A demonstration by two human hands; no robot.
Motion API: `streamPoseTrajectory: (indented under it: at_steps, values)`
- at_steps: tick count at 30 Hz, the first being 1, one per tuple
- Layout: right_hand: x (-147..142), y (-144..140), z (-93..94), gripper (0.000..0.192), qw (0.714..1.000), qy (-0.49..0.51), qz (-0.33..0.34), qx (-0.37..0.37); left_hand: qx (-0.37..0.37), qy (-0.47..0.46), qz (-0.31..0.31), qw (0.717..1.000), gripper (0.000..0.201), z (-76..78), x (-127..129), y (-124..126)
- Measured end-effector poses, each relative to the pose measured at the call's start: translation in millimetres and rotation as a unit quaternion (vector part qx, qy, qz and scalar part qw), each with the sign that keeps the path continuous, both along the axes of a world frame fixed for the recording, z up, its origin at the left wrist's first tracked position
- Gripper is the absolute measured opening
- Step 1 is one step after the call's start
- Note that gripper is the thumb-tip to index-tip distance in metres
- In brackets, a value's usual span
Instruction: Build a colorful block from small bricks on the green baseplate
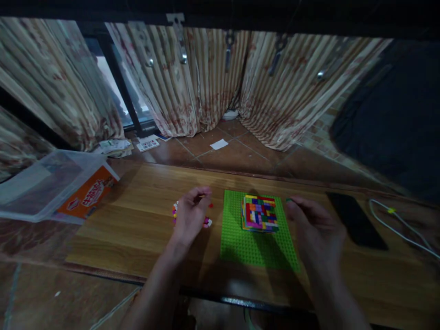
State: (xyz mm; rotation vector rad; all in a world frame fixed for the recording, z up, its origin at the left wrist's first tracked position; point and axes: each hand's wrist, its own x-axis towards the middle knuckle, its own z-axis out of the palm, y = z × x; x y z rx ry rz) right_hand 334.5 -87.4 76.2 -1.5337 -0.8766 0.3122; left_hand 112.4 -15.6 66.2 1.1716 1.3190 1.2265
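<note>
A block built of many-coloured toy bricks point(260, 213) stands on a green baseplate point(237, 247) on the wooden table. To its left, my left hand point(191, 211) hovers over a small pile of loose bricks point(207, 222), mostly pink, white and purple, and hides much of it. Its thumb and fingers are pinched together, and what they hold, if anything, is too small to make out. Right of the block, my right hand point(316, 227) is closed, with a small dark green brick point(288, 200) at its fingertips. A single red brick point(211, 206) lies beside my left fingertips.
A clear plastic bin point(51, 183) with an orange label stands at the left end of the table point(137, 215). On the right lie a black flat object point(357, 220) and a white cable point(392, 229). Curtains point(206, 82) hang behind, and metal hooks point(184, 57) dangle above.
</note>
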Motion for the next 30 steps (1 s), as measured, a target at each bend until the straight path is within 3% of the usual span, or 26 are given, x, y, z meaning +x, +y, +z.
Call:
streamPoseTrajectory:
  at_steps: [3, 9, 19, 30]
  values:
    - [21.0, 2.7, -7.0, 0.023, 0.998, 0.011, -0.012, -0.058, 0.002, 0.002, -0.049, 0.999, 0.021, -3.4, 11.9, -3.7]
    - [28.8, 0.9, -22.1, 0.032, 0.985, -0.051, 0.067, -0.151, -0.005, 0.027, -0.138, 0.990, 0.021, -12.7, 33.9, -15.3]
    - [16.3, 4.1, -19.2, 0.025, 0.978, -0.121, 0.070, -0.156, -0.017, 0.068, -0.179, 0.981, 0.023, -15.9, 44.3, -23.5]
    - [17.0, 7.5, -23.1, 0.023, 0.977, -0.105, 0.067, -0.173, -0.021, 0.076, -0.192, 0.978, 0.023, -19.4, 44.5, -23.2]
